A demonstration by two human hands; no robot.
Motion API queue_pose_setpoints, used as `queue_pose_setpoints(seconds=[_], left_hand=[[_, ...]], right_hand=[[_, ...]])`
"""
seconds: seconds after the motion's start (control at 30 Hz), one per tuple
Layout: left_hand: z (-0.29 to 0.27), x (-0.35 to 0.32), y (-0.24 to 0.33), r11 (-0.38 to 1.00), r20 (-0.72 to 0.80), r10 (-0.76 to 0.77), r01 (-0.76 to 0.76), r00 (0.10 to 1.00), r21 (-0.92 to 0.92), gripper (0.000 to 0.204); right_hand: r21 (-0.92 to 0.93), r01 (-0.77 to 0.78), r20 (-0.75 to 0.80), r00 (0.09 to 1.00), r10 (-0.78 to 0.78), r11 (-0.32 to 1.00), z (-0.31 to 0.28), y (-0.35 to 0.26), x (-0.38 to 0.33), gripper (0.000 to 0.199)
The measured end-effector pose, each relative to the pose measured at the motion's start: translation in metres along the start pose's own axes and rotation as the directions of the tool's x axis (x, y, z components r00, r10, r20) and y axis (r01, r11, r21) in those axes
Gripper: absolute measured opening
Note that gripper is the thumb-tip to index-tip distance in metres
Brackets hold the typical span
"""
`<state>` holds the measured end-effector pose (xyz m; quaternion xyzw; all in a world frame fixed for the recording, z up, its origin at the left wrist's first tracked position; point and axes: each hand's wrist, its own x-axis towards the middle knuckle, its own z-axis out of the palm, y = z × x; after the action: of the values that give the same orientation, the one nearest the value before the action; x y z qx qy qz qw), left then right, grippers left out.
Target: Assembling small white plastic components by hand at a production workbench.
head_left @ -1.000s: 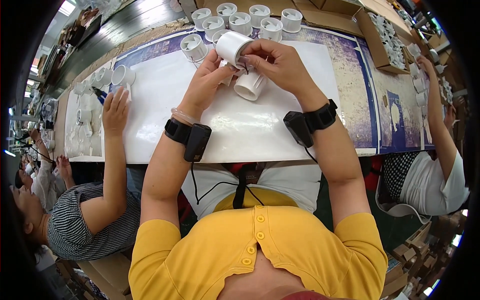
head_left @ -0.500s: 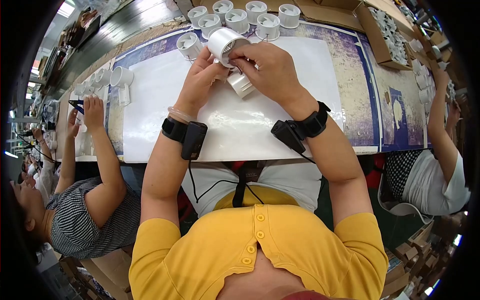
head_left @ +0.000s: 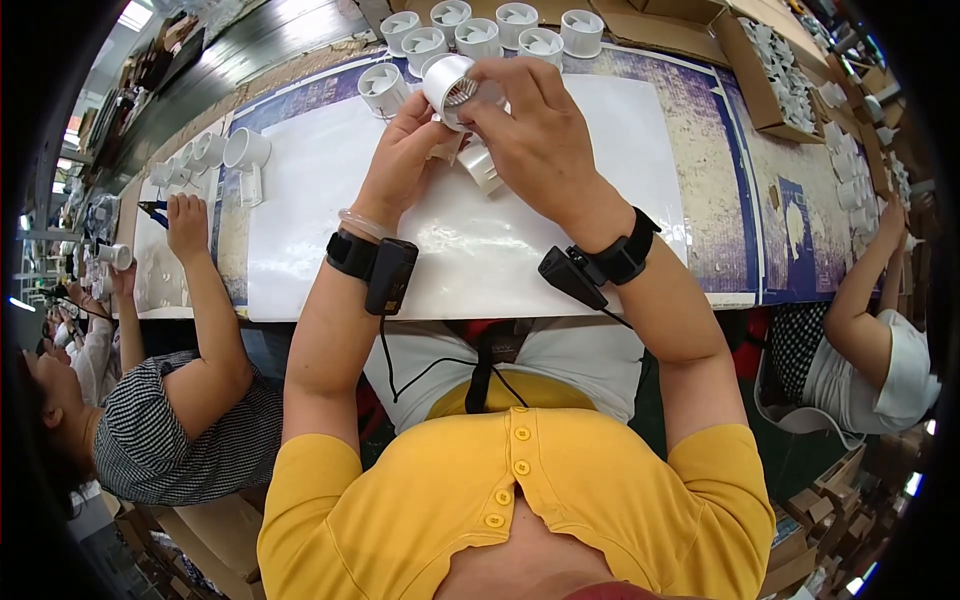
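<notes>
Fingers [head_left: 500, 95] of both hands clasp a white cylindrical housing [head_left: 448, 85].

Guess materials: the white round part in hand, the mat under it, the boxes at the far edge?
Round part: looks like moulded plastic, uniform white, smooth with a slight sheen; vanes show inside its open end. Both hands hold it, left hand, right hand. Mat: probably glossy plastic or coated sheet, white, flat, catching glare. Boxes: brown cardboard, matte, with folded flaps.

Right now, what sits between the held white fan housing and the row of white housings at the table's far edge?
Head view: nothing. Only bare patterned table mat separates the held white cylindrical fan housing from the row of white housings.
</notes>
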<state>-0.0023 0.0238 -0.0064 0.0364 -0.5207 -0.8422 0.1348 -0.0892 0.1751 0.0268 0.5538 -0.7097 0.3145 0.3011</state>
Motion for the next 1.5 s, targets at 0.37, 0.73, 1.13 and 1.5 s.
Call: queue_pose_setpoints(seconds=[0.37, 0.73, 1.13, 1.5], left_hand=[[-0.003, 0.0, -0.002, 0.988, 0.032, -0.036, 0.031, 0.999, 0.151, 0.042], [0.005, -0.002, 0.003, 0.988, 0.012, -0.045, 0.043, 0.999, 0.147, 0.042], [-0.002, 0.0, 0.003, 0.988, -0.029, -0.092, 0.095, 0.995, 0.122, 0.04], [-0.006, -0.002, 0.005, 0.989, 0.081, -0.122, 0.113, 0.989, 0.098, 0.04]], right_hand=[[0.251, -0.068, 0.112, 0.993, 0.041, 0.966, 0.001, 0.016, -0.001, 0.015], [0.306, -0.032, 0.167, 0.986, -0.02, 0.952, 0.002, 0.026, -0.003, 0.015], [0.332, -0.036, 0.156, 0.988, -0.017, 0.943, -0.005, 0.013, 0.001, 0.018], [0.355, -0.045, 0.153, 0.988, -0.01, 0.934, 0.003, 0.031, -0.001, 0.022]])
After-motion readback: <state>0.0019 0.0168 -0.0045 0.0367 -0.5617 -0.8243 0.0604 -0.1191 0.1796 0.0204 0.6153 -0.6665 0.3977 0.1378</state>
